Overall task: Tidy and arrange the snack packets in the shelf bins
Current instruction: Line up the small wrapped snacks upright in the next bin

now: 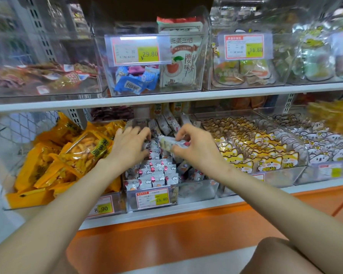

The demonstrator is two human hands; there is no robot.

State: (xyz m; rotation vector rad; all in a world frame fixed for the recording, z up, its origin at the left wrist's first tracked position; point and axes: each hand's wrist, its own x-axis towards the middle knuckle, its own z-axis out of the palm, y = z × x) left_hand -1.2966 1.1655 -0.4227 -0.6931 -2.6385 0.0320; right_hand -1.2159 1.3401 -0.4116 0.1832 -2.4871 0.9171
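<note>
Reference item: the centre bin (196, 189), a clear container on the lower shelf. A price label (153, 198) reading 15.80 is fixed to its front wall.

1. Contents. The centre bin holds small packets (159, 172), white with red marks. Those toward the front stand on edge in close rows. Those toward the back lie loose at mixed angles.
2. Left hand (130, 147). It is over the left side of the centre bin, about midway back. The fingers are bent downward with the tips among the small packets. Whether they grip any packet cannot be told.
3. Right hand (195, 148). It is above the right side of the centre bin, level with the left hand. Thumb and curled fingers pinch a single packet (169, 143), which lies roughly horizontal above the rows and between the two hands.
4. Neighbouring stock. Just left of the centre bin, yellow bags (73, 153) are piled in an adjoining bin. Just right of it, fox-shaped packets (255, 149) stand in rows.
5. Above. The upper shelf (48, 107) runs over the centre bin. Directly above stands an upper bin (203, 46) with a 29.80 label, holding blue packets (135, 82) and a white pouch (183, 60).
6. Below. An orange base (166, 234) runs under the lower shelf.
</note>
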